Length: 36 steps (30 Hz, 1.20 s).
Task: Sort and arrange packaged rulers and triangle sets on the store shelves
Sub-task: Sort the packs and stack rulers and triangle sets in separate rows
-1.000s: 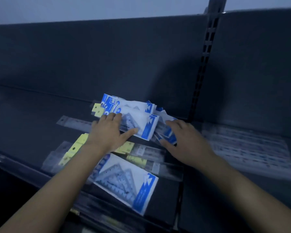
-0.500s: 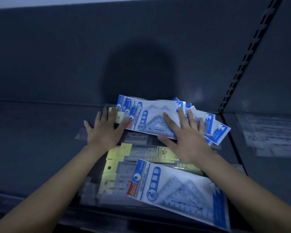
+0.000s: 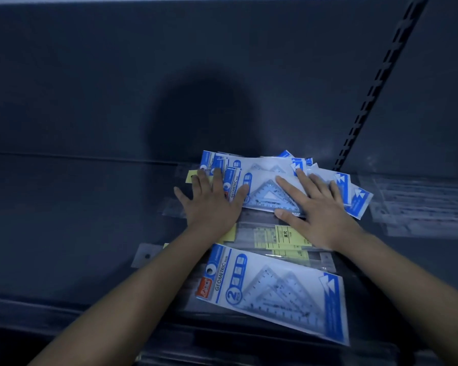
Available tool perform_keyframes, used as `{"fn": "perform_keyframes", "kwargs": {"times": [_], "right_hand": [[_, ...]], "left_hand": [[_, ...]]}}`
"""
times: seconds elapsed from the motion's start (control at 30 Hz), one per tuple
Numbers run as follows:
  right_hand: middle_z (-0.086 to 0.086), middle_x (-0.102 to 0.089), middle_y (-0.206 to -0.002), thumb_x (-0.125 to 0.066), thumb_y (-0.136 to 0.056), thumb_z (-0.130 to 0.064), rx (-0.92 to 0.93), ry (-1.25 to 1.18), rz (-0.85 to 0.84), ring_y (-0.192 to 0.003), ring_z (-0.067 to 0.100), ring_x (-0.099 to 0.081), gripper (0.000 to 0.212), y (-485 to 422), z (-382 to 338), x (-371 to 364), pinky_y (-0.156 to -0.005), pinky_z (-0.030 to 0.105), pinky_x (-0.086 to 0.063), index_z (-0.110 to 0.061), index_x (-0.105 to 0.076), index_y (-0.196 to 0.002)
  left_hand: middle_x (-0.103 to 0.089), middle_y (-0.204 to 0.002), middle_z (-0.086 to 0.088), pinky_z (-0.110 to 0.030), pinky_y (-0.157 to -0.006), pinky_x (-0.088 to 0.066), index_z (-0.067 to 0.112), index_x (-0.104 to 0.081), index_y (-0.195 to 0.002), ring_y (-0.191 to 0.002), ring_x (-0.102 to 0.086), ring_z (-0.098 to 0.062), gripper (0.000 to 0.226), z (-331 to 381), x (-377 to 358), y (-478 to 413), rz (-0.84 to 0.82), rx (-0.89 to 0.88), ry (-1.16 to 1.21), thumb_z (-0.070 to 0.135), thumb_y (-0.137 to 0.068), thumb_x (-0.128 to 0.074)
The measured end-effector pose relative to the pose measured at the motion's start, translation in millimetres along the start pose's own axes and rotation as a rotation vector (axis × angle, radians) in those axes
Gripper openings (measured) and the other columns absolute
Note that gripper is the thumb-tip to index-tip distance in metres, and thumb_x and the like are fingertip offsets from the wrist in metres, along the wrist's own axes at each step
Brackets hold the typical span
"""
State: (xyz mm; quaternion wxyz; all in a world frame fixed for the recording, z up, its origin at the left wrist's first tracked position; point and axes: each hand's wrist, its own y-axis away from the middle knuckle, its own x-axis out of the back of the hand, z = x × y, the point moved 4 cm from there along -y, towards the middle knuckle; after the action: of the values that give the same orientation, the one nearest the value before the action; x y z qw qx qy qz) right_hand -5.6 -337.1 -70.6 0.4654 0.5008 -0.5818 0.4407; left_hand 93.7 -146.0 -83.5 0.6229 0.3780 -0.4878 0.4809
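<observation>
A loose pile of blue-and-white triangle set packs (image 3: pixel 265 178) lies fanned out at the back of the dark shelf (image 3: pixel 77 220). My left hand (image 3: pixel 212 202) rests flat on the pile's left end, fingers straight and spread. My right hand (image 3: pixel 315 210) lies flat on its right half, thumb along the front edge of the top pack. Clear ruler packs with yellow labels (image 3: pixel 280 237) lie under and in front of the pile. One more triangle set pack (image 3: pixel 275 291) lies alone near the shelf's front edge, between my forearms.
A slotted upright (image 3: pixel 376 85) divides this bay from the right one, where clear ruler packs (image 3: pixel 421 204) lie flat. A clear ruler's hang tab (image 3: pixel 146 256) sticks out left of my left forearm. The dark back panel rises right behind the pile.
Both hands have flattened onto the fanned pile, the right hand moving from its side onto its top. The view has swung left and closer since a second ago.
</observation>
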Motion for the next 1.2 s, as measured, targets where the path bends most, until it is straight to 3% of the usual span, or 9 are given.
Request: {"fn": "perform_keyframes", "kwargs": {"times": [0.2,0.33,0.43,0.53,0.63,0.77,0.93,1.03,1.2], "right_hand": [[-0.005,0.004,-0.160,-0.005,-0.075,-0.079,-0.005,-0.010,0.002,-0.145,0.018,0.006,0.070,6,9,4,-0.116,0.047,0.009,-0.058,0.002,-0.141],[-0.002,0.002,-0.160,-0.005,-0.080,-0.073,0.001,-0.092,0.040,-0.146,0.018,0.007,0.067,9,4,11,-0.117,0.048,0.005,-0.052,-0.006,-0.145],[-0.001,0.002,-0.160,-0.016,-0.083,-0.072,0.033,-0.185,0.110,-0.146,0.018,0.005,0.068,18,1,20,-0.118,0.048,-0.002,-0.048,-0.013,-0.146],[-0.003,-0.012,-0.158,-0.039,-0.079,-0.073,0.169,-0.186,0.132,-0.144,0.018,-0.011,0.071,33,-6,28,-0.116,0.043,-0.016,-0.041,-0.034,-0.142],[-0.007,-0.043,-0.135,-0.054,-0.072,-0.072,0.271,-0.213,0.068,-0.126,0.012,-0.041,0.060,43,-11,31,-0.101,0.027,-0.035,-0.030,-0.061,-0.114],[-0.016,-0.051,-0.096,-0.067,-0.071,-0.061,0.285,-0.255,0.017,-0.092,0.003,-0.048,0.044,45,-13,26,-0.080,0.023,-0.044,-0.028,-0.063,-0.099],[-0.013,-0.055,-0.099,-0.070,-0.071,-0.057,0.209,-0.292,-0.079,-0.094,0.003,-0.049,0.049,40,-11,23,-0.080,0.020,-0.042,-0.028,-0.060,-0.109],[-0.012,-0.055,-0.096,-0.076,-0.072,-0.047,0.166,-0.378,-0.132,-0.083,-0.002,-0.050,0.033,39,-10,26,-0.070,0.012,-0.039,-0.032,-0.059,-0.097],[-0.011,-0.059,-0.089,-0.082,-0.071,-0.027,0.062,-0.540,-0.174,-0.077,0.003,-0.053,0.028,39,-10,29,-0.065,0.014,-0.042,-0.028,-0.057,-0.083]], "left_hand": [[0.005,-0.161,-0.006,-0.060,-0.112,0.008,0.028,0.003,-0.151,-0.148,0.003,-0.023,0.088,9,-1,0,-0.036,-0.006,0.016,0.080,-0.081,-0.005],[-0.017,-0.159,-0.004,-0.054,-0.114,-0.011,0.029,-0.017,-0.149,-0.144,-0.018,-0.026,0.085,-3,17,-3,-0.035,-0.086,0.145,0.080,-0.081,-0.014],[-0.022,-0.158,-0.001,-0.047,-0.113,-0.017,0.027,-0.021,-0.149,-0.143,-0.022,-0.025,0.091,-18,32,2,-0.052,-0.168,0.220,0.082,-0.076,-0.016],[-0.006,-0.160,0.004,-0.038,-0.115,-0.003,0.040,-0.007,-0.149,-0.145,-0.005,-0.011,0.096,-37,40,14,-0.108,-0.305,0.166,0.091,-0.070,-0.024],[0.013,-0.157,0.017,-0.028,-0.113,0.011,0.054,0.016,-0.141,-0.137,0.014,0.007,0.097,-49,35,34,-0.200,-0.496,0.047,0.096,-0.062,-0.022],[0.023,-0.156,0.015,-0.028,-0.113,0.017,0.049,0.026,-0.140,-0.139,0.024,0.005,0.088,-50,21,57,-0.135,-0.572,-0.003,0.089,-0.073,-0.014],[0.015,-0.157,0.018,-0.026,-0.112,0.013,0.044,0.009,-0.146,-0.140,0.019,0.006,0.076,-30,21,61,0.001,-0.515,0.215,0.077,-0.081,-0.012],[0.005,-0.155,0.022,-0.022,-0.111,0.015,0.037,-0.005,-0.150,-0.137,0.018,0.011,0.076,-16,21,65,0.027,-0.547,0.243,0.074,-0.083,-0.011],[-0.051,-0.119,0.014,-0.034,-0.105,-0.025,0.027,-0.057,-0.118,-0.116,-0.034,-0.005,0.054,-5,40,59,0.052,-0.598,0.248,0.060,-0.078,-0.045]]}}
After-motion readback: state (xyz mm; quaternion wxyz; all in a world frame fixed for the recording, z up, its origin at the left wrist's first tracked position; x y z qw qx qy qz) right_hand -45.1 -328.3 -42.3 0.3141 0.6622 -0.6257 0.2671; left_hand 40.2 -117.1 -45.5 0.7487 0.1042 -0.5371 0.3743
